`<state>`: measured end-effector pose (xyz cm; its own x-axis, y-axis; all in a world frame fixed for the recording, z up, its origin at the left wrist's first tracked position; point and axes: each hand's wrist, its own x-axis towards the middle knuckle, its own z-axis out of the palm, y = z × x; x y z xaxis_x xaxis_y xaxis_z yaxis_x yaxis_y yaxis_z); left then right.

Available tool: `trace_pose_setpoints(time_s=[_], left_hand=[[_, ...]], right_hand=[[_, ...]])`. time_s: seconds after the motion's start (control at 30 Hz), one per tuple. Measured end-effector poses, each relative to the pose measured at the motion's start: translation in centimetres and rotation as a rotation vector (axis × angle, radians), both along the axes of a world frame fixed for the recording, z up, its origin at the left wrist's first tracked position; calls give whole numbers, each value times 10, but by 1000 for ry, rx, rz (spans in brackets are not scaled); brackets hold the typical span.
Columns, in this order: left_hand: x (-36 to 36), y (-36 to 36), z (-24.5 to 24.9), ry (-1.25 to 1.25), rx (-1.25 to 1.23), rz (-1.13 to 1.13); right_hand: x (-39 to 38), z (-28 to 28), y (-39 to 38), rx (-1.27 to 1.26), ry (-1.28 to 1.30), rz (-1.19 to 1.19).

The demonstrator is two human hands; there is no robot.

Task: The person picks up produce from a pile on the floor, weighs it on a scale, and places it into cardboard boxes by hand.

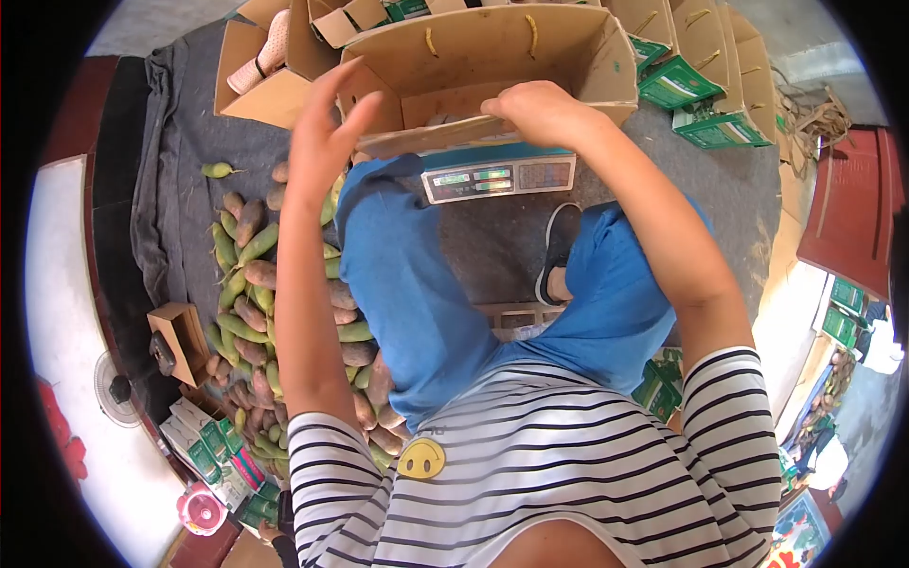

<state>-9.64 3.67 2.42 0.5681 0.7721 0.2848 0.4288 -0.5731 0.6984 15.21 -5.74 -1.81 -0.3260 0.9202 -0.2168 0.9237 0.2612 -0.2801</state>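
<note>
A large cardboard box (464,74) with yellow cord handles stands open in front of me, on a digital scale (499,180) with lit displays. My left hand (327,137) is beside the box's left end, its fingers stretched and the thumb apart, holding nothing. The fingers of my right hand (542,112) are curled over the near rim of the box, toward its right side. Little of the box's inside floor shows, and the near wall hides the rest. To my left lies a heap of green and reddish-brown radishes (254,248) on a dark cloth.
An open carton (270,71) holding a pink rolled, net-like thing stands at the back left. Several green-printed cartons (686,80) line the back right. A small brown box (180,341) and a fan (115,386) are on the left, and a dark red panel (852,213) is on the right.
</note>
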Motion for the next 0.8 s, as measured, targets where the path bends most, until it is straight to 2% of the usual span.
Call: trace_pose_setpoints(time_s=[0.07,0.13,0.2,0.27,0.33,0.4,0.47,0.5,0.53,0.6,0.7,0.8], left_hand=[[-46,-6,-25,-258,-160,214],[-91,-27,-49,-328,-130,383],[-145,-58,-91,-30,-151,538],[-191,-103,-133,265,-205,538],[-260,-149,-215,292,-373,503],[-278,-194,-243,173,-581,585],[-279,-240,-233,306,-606,619],[-278,-251,-228,621,-578,596],[-261,-258,-197,746,-608,678],[-294,-280,-228,701,-621,711],[-323,-301,-242,653,-644,775],[-334,-312,-249,706,-545,713]], right_hand=[[0,-10,0,12,53,12],[-2,2,1,-39,19,12],[-5,5,1,-59,-5,14],[-4,3,2,-48,-20,13],[-4,5,2,-64,-36,16],[-3,3,3,-43,-38,13],[0,-8,2,5,-13,18],[3,-15,1,46,6,45],[7,-20,2,90,25,73],[7,-18,2,101,38,103],[2,-8,2,30,5,73],[4,-9,4,10,20,74]])
